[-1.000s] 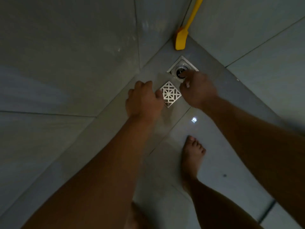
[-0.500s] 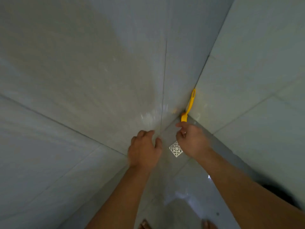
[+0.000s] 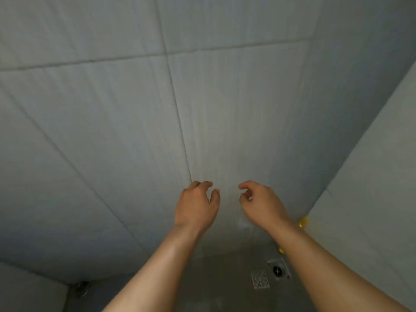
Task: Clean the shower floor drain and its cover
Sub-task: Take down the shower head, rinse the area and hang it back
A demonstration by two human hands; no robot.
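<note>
The square metal drain cover (image 3: pixel 260 279), with a lattice pattern, lies flat on the floor just left of the open drain (image 3: pixel 278 270), whose dark hole shows in its metal frame. My left hand (image 3: pixel 196 208) and my right hand (image 3: pixel 261 204) are raised in front of the tiled wall, well above the drain. Both have loosely curled fingers and hold nothing. My right forearm passes just right of the drain.
A yellow tool (image 3: pixel 303 221) stands in the wall corner behind my right forearm, mostly hidden. Grey tiled walls (image 3: pixel 135 109) fill most of the view. A small dark fitting (image 3: pixel 81 287) sits low at the left where wall meets floor.
The view has tilted up from the floor to the wall. Both hands have lifted away from the cover and drain, which now lie uncovered below them.
</note>
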